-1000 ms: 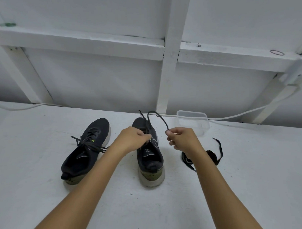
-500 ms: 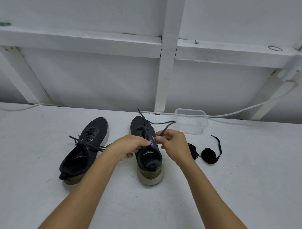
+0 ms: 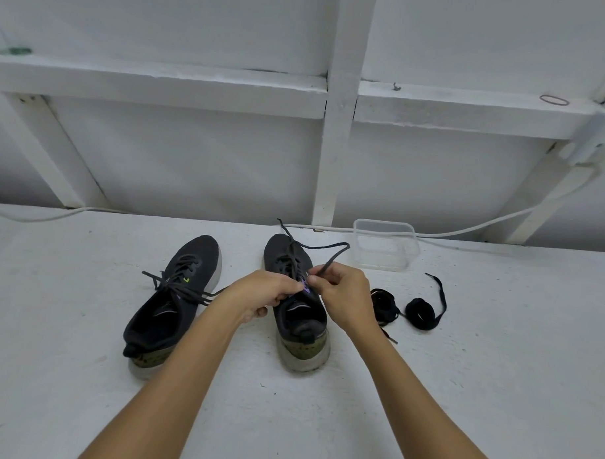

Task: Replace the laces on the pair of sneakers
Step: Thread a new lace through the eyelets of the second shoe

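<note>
Dark lace [image 3: 331,252]: threaded in the right-hand sneaker [image 3: 297,297], which stands at the middle of the white bench [image 3: 83,376], toe away from the person; one free end loops out from the eyelets toward the clear container [image 3: 384,249] and comes back to the right hand.
Right hand [image 3: 343,296]: fingers pinched together on that lace end, just over the tongue.
Left hand [image 3: 264,291]: fingers curled on the tongue and top eyelets, steadying the shoe; whether they also pinch a lace strand cannot be told.
Step in hand, as judged: working the old lace loose at the top eyelets.
Method advised: hold the upper firm with the left hand, draw the end straight out along the eyelet's line, and slacken each crossing before pulling so nothing binds.
Second sneaker [image 3: 175,293]: left of the first, laced, ends splayed across it.
Spare laces [image 3: 418,310]: two dark coils right of the first sneaker, near the right wrist; one partly behind it.
Not determinable: which eyelet is being worked, hidden by both hands; lace tips, too small; purple mark on the tongue, unreadable.
</note>
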Demonstrator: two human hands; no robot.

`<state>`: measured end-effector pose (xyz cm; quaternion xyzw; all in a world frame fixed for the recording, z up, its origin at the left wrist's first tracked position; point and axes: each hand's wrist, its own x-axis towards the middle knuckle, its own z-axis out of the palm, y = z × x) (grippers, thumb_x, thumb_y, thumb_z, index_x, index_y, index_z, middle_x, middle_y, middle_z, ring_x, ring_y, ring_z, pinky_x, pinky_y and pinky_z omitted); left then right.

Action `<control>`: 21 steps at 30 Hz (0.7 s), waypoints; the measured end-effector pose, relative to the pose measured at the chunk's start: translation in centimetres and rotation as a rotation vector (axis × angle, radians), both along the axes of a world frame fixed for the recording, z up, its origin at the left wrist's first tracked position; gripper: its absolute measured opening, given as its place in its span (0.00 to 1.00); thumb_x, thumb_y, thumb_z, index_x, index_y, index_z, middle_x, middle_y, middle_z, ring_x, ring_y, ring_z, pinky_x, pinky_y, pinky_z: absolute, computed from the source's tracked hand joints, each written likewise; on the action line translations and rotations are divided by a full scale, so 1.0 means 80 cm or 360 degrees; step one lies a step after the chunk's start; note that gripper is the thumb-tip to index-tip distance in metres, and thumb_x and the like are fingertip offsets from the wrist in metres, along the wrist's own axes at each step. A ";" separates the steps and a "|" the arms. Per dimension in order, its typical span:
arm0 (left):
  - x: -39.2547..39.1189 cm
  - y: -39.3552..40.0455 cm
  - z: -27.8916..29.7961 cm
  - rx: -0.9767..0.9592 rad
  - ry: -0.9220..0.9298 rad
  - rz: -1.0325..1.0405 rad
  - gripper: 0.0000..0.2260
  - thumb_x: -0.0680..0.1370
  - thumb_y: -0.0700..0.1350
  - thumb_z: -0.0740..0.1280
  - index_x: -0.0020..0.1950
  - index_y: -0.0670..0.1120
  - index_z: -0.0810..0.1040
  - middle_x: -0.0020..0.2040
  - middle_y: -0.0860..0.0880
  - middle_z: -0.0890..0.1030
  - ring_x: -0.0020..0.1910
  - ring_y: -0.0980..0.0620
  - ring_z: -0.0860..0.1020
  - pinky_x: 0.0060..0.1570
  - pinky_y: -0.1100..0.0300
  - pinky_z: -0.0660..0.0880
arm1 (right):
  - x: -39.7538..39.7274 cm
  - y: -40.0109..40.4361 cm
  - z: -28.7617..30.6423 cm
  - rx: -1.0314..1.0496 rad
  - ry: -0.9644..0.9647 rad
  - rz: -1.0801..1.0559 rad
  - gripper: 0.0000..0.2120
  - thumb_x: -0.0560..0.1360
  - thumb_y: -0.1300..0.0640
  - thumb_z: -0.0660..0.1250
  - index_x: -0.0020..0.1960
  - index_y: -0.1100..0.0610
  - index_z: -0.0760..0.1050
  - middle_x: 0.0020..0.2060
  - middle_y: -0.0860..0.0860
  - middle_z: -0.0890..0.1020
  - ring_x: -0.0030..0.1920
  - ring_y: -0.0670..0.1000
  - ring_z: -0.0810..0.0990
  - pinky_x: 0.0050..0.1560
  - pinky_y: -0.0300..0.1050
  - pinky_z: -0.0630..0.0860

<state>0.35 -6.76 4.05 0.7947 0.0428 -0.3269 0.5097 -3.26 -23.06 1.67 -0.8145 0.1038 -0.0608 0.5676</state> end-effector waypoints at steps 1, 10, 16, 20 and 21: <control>0.000 0.000 -0.001 -0.0002 -0.0001 0.0009 0.05 0.79 0.51 0.69 0.45 0.52 0.81 0.32 0.54 0.67 0.33 0.54 0.63 0.35 0.59 0.58 | 0.000 0.000 0.000 -0.0020 -0.0009 0.0008 0.10 0.74 0.64 0.74 0.41 0.48 0.83 0.38 0.44 0.86 0.41 0.39 0.84 0.45 0.29 0.76; -0.011 0.004 -0.018 -0.0096 -0.0473 -0.0002 0.03 0.76 0.46 0.74 0.49 0.51 0.87 0.41 0.56 0.85 0.43 0.58 0.82 0.44 0.67 0.76 | -0.009 -0.005 -0.016 0.0020 0.0031 0.0056 0.06 0.77 0.53 0.73 0.52 0.49 0.86 0.45 0.40 0.87 0.49 0.37 0.83 0.56 0.38 0.79; -0.011 -0.005 -0.016 0.0201 -0.0737 -0.0081 0.04 0.78 0.47 0.69 0.45 0.51 0.84 0.36 0.53 0.80 0.36 0.57 0.75 0.38 0.63 0.71 | -0.017 -0.014 -0.010 0.0166 0.0184 0.0273 0.09 0.78 0.51 0.71 0.57 0.48 0.85 0.54 0.37 0.85 0.55 0.36 0.81 0.60 0.40 0.78; -0.008 0.001 -0.018 0.0041 -0.0644 -0.0027 0.05 0.78 0.46 0.70 0.44 0.50 0.84 0.41 0.45 0.83 0.41 0.53 0.78 0.46 0.54 0.77 | -0.022 -0.017 -0.010 0.0022 0.0193 0.0380 0.15 0.77 0.52 0.73 0.63 0.49 0.82 0.54 0.37 0.83 0.55 0.30 0.78 0.58 0.29 0.74; -0.008 0.003 -0.019 0.0006 -0.0623 -0.0033 0.05 0.78 0.46 0.70 0.43 0.50 0.84 0.40 0.45 0.82 0.40 0.52 0.77 0.45 0.54 0.76 | -0.023 -0.018 -0.010 0.0040 0.0203 0.0374 0.15 0.77 0.52 0.73 0.63 0.49 0.82 0.54 0.38 0.84 0.55 0.31 0.79 0.59 0.30 0.75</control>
